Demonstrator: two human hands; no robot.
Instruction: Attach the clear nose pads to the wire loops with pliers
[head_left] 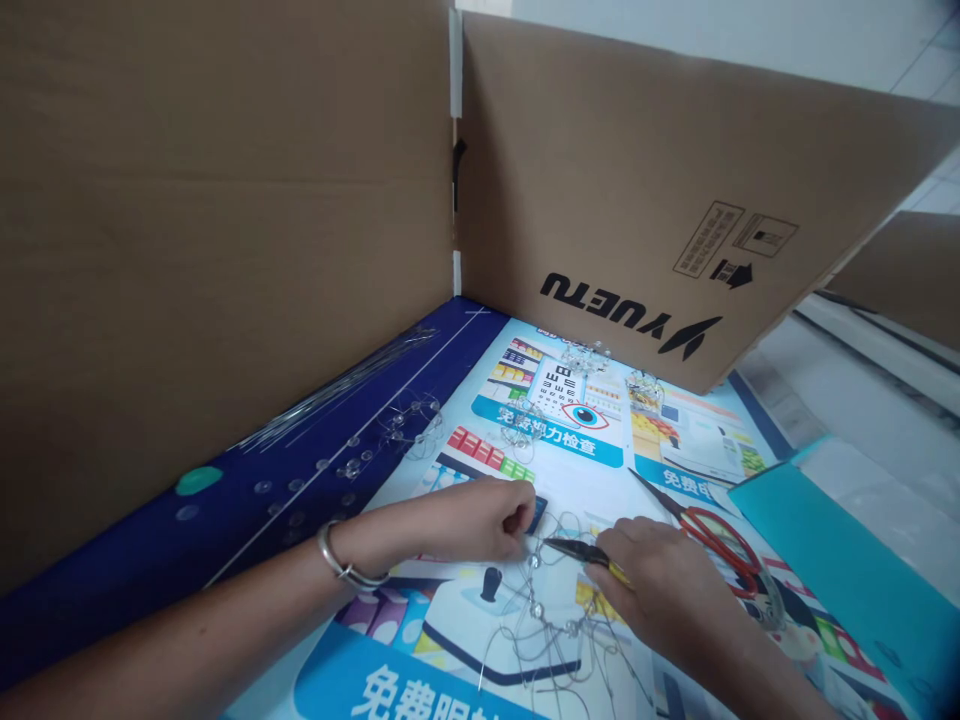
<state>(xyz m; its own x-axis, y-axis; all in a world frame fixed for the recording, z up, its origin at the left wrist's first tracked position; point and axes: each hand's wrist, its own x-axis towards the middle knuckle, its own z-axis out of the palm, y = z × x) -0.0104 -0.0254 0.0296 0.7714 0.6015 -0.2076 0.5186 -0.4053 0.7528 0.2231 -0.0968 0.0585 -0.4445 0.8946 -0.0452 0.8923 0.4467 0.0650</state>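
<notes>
My left hand (pixel 484 520), with a silver bangle at the wrist, is closed in a pinch at the upper end of a wire piece strung with clear beads (pixel 537 608). Loops and loose wire ends of that piece spread over the printed sheet below. My right hand (pixel 656 565) grips a pair of pliers (pixel 577 550) with dark jaws and a bit of yellow handle showing. The jaw tips point left, close to my left fingertips and the wire. Whether the jaws touch the wire is too small to tell.
Red-handled scissors (pixel 724 545) and a clear tape roll (pixel 770 600) lie right. A teal folder (pixel 840 560) is beyond. Beaded wire clusters (pixel 412 425), loose clear beads (pixel 352 465), straight wires (pixel 330 390) and a green piece (pixel 199 481) lie left and ahead. Cardboard walls (pixel 600 180) enclose the back.
</notes>
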